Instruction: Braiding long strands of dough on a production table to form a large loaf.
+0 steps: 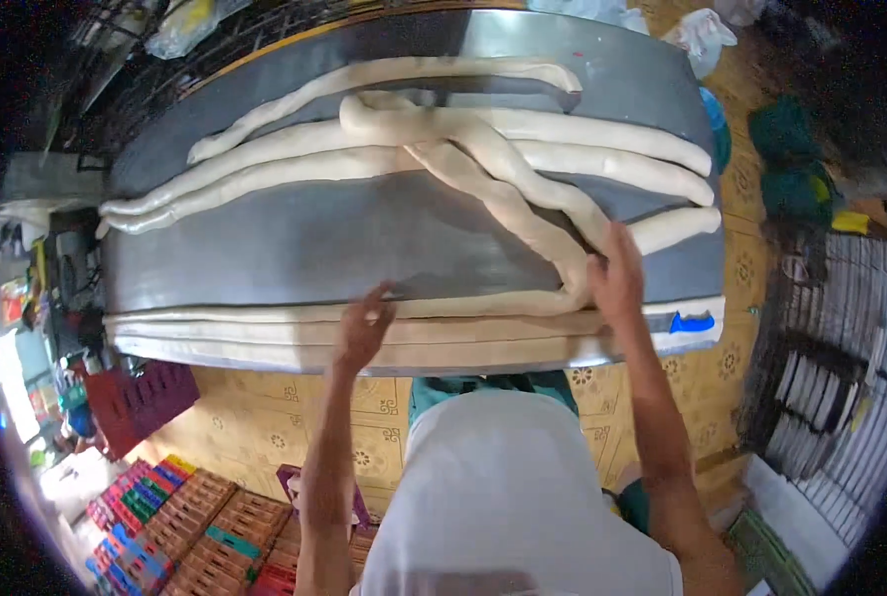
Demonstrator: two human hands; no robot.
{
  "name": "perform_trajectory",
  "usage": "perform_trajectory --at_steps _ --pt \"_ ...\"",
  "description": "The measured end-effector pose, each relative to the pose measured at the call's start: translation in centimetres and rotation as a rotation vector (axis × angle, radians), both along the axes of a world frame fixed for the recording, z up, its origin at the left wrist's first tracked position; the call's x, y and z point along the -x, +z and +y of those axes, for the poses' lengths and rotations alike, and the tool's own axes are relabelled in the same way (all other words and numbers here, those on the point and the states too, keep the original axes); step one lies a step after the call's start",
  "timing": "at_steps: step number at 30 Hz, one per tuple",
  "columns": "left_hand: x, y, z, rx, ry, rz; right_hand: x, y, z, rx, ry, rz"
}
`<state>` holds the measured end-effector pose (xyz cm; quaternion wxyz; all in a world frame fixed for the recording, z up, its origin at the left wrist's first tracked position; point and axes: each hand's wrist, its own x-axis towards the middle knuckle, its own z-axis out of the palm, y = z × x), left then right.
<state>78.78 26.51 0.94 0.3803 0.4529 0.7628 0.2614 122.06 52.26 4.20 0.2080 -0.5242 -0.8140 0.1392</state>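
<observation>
Long pale dough ropes lie on a grey metal-topped table [295,238]. One thick dough rope [523,214] runs diagonally toward me and bends sharply beside my right hand [617,281]. That hand is at the bend, its fingers stretched out and thumb apart, seemingly touching the dough. My left hand [364,330] hovers by the near dough strips [265,331], fingers apart and loosely curved, holding nothing. Farther back, a folded dough rope [374,121] crosses over several long dough ropes [602,129]. A thinner dough rope [404,70] curves along the far side.
A blue piece [692,323] rests at the table's near right corner. Stacked crates [195,526] and a dark red crate [136,402] stand on the tiled floor at left. White slatted racks [831,397] are at right. Plastic bags [702,40] lie beyond the far right corner.
</observation>
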Motion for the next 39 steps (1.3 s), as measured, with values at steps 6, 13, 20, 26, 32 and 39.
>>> perform_trajectory --at_steps 6,13,20,26,32,39 --pt "-5.7 -2.6 21.8 -0.367 0.492 -0.174 -6.0 -0.5 6.2 0.083 0.314 -0.302" --pt "10.0 -4.3 33.9 -0.302 0.796 0.267 -5.9 -1.6 7.3 0.033 0.305 -0.167" --pt "11.9 -4.5 35.2 -0.632 0.405 -0.479 -6.7 -3.4 9.0 0.131 0.355 -0.07" --pt "3.7 1.1 28.2 -0.343 0.81 -0.575 -7.6 -1.8 12.7 0.791 0.168 0.296" --pt "-9.5 3.8 20.8 -0.225 1.042 -0.811 -10.2 2.1 20.6 0.946 -0.269 1.26" --pt "-28.5 9.9 19.0 -0.357 0.543 -0.782 0.6 19.8 29.1 0.64 0.227 1.272"
